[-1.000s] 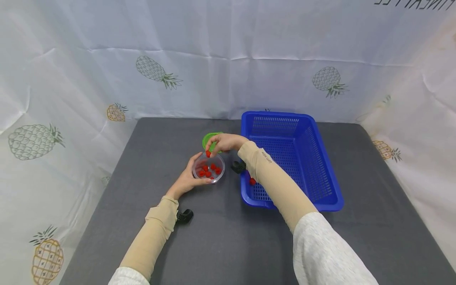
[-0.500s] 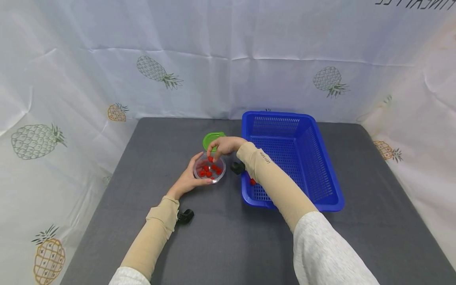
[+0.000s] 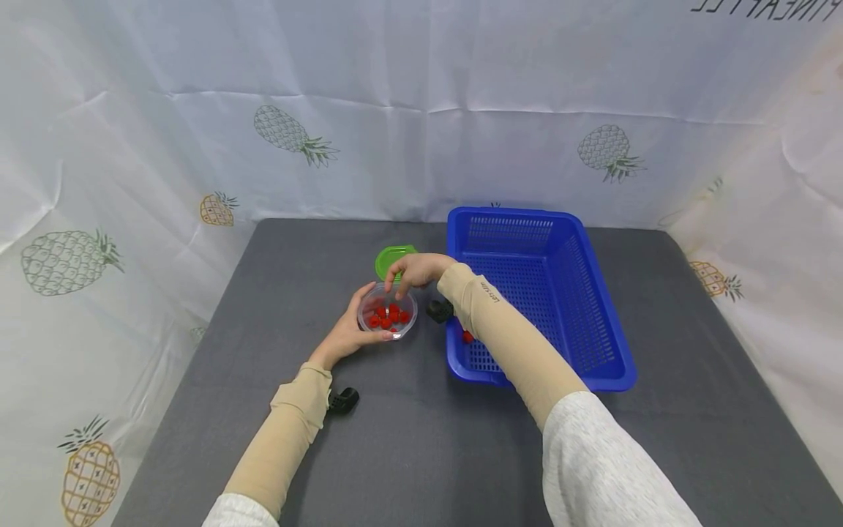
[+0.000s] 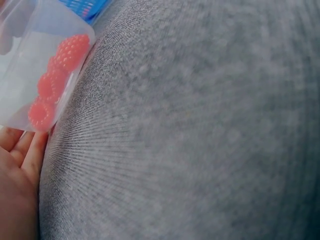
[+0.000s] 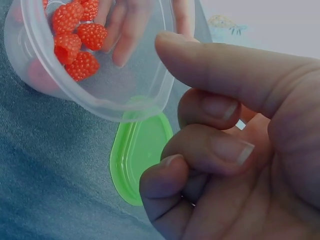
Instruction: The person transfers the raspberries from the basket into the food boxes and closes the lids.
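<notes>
My left hand [image 3: 344,337] holds a clear plastic container [image 5: 145,95] on the table, thumb on the near side and fingers round the far side. Several red raspberries [image 5: 67,47] lie at its bottom, and they show through its wall in the left wrist view. Over the far rim hovers my right hand [image 3: 420,269], with nothing between thumb and index finger; the other fingers are loosely bent. Just behind the container lies a green lid [image 3: 388,256], partly covered by the right hand in the head view.
A blue plastic basket [image 3: 596,293] stands to the right, under my right forearm. Inside its near left corner a red raspberry [image 3: 467,337] shows. A white curtain [image 3: 421,161] with pineapple prints hangs behind the grey table [image 3: 408,454].
The right hand has lowered a raspberry over the container and let it go; it now lies among the others. The left hand has stayed in place on the container.
</notes>
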Tool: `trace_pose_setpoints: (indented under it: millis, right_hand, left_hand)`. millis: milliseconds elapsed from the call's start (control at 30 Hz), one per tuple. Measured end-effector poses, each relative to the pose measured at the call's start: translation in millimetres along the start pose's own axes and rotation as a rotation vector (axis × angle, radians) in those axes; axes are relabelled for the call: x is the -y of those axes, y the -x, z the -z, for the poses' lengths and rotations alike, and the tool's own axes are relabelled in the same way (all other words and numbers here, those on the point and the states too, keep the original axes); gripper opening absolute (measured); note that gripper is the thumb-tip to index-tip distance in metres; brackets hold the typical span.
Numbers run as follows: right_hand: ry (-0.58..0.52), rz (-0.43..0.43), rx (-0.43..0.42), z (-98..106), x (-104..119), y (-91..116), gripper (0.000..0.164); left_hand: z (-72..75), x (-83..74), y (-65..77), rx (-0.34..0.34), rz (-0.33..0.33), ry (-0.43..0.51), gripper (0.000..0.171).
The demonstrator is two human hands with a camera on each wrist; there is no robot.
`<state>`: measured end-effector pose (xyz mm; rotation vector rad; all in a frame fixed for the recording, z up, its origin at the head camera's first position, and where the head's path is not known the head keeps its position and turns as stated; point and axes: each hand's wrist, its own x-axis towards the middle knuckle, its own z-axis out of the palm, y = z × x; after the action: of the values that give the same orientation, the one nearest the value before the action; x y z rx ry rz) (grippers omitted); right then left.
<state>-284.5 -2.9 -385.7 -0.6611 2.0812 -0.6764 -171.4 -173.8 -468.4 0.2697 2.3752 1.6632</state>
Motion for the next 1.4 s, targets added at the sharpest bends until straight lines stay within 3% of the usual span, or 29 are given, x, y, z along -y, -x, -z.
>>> trace_pose_setpoints:
  millis: [300,533,733,867,1033,1400]
  right_hand:
    - [-0.009,-0.006,-0.043,5,6,8,0.02]
    - [-0.051,0.022,-0.039,14,10,23,0.026]
    - [-0.167,0.096,-0.015,22,5,37,0.031]
    - [-0.263,0.192,-0.014,29,-1,51,0.031]
    - [-0.385,0.259,-0.038,37,-11,72,0.033]
    - [-0.575,0.225,-0.114,36,-60,99,0.024]
  left_hand:
    - [-1.8,-2.2,2.1,0.003,0.006,0.04,0.093]
    - [-0.7,1.3,1.1,0.009,-0.041,0.065,0.094]
    - [-1.9,2.9,1.0,0.011,-0.043,0.087,0.095]
    - [-2.2,1.6,0.9,0.01,-0.032,0.086,0.095]
    - [-1.3,2.9,-1.1,0.012,-0.07,0.088,0.095]
    - [-2.1,8.3,-4.2,0.001,-0.127,0.112,0.094]
